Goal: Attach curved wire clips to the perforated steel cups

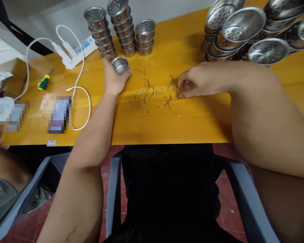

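Observation:
A small perforated metal cup (120,65) is held in my left hand (114,79), in front of the stacked cups, with its open mouth facing up. My right hand (192,81) is closed in a pinch at the right edge of a loose pile of thin curved wires (152,92); whether a wire is between its fingertips is too small to tell. The wires lie scattered on the yellow wooden table (167,131) between my two hands.
Behind stand cup stacks (145,37); more large perforated cups (243,27) crowd the back right. On the left lie a power strip (83,50), white cables, a screwdriver (45,81) and a phone (59,114). Another person's arm (7,158) shows at far left.

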### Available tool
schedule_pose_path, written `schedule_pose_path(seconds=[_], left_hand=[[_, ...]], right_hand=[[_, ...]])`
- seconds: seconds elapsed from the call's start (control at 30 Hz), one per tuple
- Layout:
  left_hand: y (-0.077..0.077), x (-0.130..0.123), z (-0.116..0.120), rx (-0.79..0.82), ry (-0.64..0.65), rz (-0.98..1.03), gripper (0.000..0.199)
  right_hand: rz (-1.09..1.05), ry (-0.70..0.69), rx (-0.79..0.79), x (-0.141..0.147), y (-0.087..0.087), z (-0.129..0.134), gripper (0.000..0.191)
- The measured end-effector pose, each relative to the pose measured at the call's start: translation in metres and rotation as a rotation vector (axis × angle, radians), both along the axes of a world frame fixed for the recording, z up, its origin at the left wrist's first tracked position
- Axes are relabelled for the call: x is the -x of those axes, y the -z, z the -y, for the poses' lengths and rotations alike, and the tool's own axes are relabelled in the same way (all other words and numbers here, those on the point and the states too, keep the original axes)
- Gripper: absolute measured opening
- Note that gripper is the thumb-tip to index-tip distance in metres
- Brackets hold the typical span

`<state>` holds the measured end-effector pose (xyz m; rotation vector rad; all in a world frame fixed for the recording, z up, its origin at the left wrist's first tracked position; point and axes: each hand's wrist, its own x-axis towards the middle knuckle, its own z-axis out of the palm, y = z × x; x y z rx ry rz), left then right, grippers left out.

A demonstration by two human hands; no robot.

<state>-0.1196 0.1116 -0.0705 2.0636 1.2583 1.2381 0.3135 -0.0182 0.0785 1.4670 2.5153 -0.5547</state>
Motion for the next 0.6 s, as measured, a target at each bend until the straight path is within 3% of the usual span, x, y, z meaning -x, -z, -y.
schedule_pose_path(seconds=[0.1, 0.27, 0.4, 0.47, 0.53, 0.6], left_hand=[[0.001, -0.017, -0.004, -0.047, -0.166, 0.120, 0.118], [0.003, -0.036, 0.013, -0.049, 0.008, 0.040, 0.103], [-0.008, -0.036, 0.029, -0.084, 0.075, -0.012, 0.091], [-0.009, -0.035, 0.030, -0.101, 0.082, -0.034, 0.084], [-0.006, -0.036, 0.026, -0.103, 0.069, -0.023, 0.087], [0.001, -0.040, 0.021, -0.080, 0.027, 0.035, 0.094]], right_hand=[[0.040, -0.028, 0.029, 0.001, 0.007, -0.001, 0.017], [-0.247, -0.196, -0.010, 0.013, 0.020, 0.002, 0.006], [-0.403, -0.229, -0.016, 0.019, 0.020, 0.007, 0.019], [-0.436, -0.247, -0.045, 0.015, 0.019, 0.008, 0.040], [-0.415, -0.265, -0.043, 0.009, 0.020, 0.008, 0.086], [-0.366, -0.291, -0.022, 0.004, 0.024, 0.007, 0.115]])
